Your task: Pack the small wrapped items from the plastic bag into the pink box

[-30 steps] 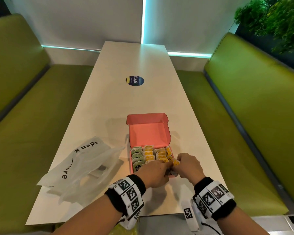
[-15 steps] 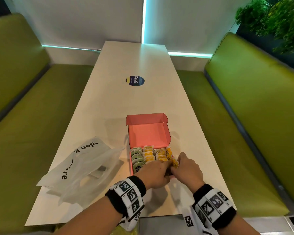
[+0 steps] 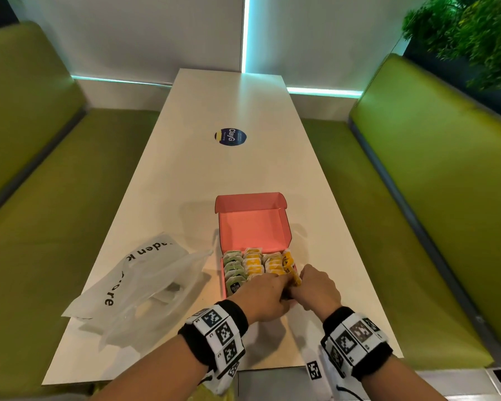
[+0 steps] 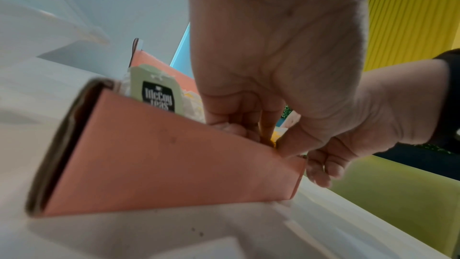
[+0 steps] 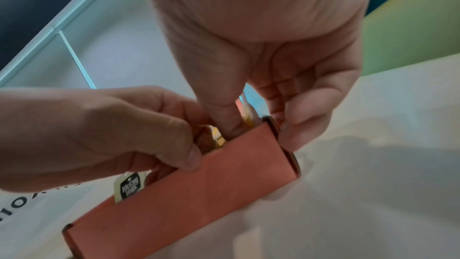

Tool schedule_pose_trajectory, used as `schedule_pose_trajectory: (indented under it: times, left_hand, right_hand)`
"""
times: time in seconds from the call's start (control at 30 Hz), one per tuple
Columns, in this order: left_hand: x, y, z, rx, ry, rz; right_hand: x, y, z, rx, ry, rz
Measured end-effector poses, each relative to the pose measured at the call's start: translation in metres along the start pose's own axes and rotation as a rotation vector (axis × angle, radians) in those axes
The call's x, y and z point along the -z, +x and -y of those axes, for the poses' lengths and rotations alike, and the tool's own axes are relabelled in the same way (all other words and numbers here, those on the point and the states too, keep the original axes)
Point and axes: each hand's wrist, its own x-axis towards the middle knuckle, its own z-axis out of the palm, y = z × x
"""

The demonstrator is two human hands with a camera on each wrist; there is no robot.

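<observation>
We see the pink box [image 3: 253,227] open on the bench [image 3: 232,169], nearly full; both the left hand [image 3: 265,296] and right hand [image 3: 318,287] curl fingers [image 5: 230,123] around yellow packets [image 3: 291,270] at its near-right corner. The plastic bag [image 3: 145,287] lies left.

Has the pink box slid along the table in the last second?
No. In the head view the pink box keeps its place relative to the round sticker on the table, beside the plastic bag.
</observation>
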Motion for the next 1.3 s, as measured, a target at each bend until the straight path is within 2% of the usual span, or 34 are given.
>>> schedule_pose_trajectory:
  times: [0.43,0.67,0.87,1.0,1.2,1.27,1.3]
  left_hand:
    - [0.0,0.0,0.0,0.035,0.009,0.026]
    - [0.006,-0.003,-0.004,0.105,0.037,0.025]
    - [0.009,-0.007,-0.008,0.065,0.036,0.024]
    - [0.014,-0.017,-0.005,0.028,-0.04,-0.069]
    - [0.024,-0.041,0.023,0.091,-0.115,-0.294]
    - [0.025,-0.05,0.029,0.095,-0.091,-0.319]
    - [0.024,-0.054,0.03,0.086,-0.071,-0.314]
  right_hand:
    - [-0.003,0.003,0.002,0.004,-0.083,0.018]
    - [-0.003,0.003,0.003,0.0,-0.078,0.022]
    - [-0.005,0.002,0.002,0.008,-0.044,0.021]
    - [0.002,0.001,-0.004,0.014,-0.036,-0.042]
    - [0.006,-0.007,-0.006,0.055,-0.062,-0.079]
    - [0.007,-0.01,-0.006,0.116,-0.056,-0.153]
    - [0.008,-0.014,-0.006,0.187,-0.053,-0.234]
